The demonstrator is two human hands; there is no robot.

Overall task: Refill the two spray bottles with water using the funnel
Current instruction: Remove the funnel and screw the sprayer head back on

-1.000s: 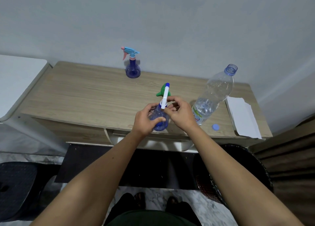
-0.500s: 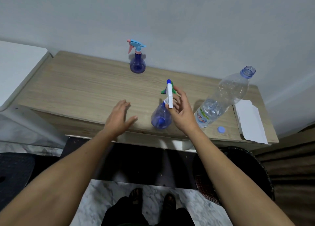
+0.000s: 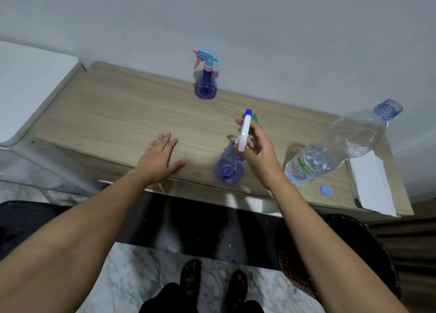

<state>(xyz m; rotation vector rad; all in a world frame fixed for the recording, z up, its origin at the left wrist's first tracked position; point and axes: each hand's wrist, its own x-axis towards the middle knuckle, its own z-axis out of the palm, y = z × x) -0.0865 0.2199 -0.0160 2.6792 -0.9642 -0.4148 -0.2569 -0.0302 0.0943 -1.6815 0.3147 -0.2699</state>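
Note:
A blue spray bottle [image 3: 228, 168] stands near the table's front edge. My right hand [image 3: 256, 151] holds its white and blue spray head [image 3: 245, 130] at the bottle's neck. A green funnel [image 3: 254, 117] peeks out behind that hand, mostly hidden. My left hand [image 3: 160, 156] rests flat with straight fingers on the wooden table [image 3: 122, 114], left of the bottle. A second blue spray bottle [image 3: 205, 86] with a light blue and pink head stands at the back by the wall. A large clear water bottle [image 3: 339, 145], uncapped and partly filled, stands at the right.
The water bottle's blue cap [image 3: 326, 190] lies near the front edge at the right. Folded white paper [image 3: 370, 182] lies on the table's right end. A white surface [image 3: 28, 81] adjoins the table on the left. A dark woven basket [image 3: 339, 253] sits on the floor below.
My left hand let go of the front spray bottle and moved left onto the table. My right hand stays on the spray head.

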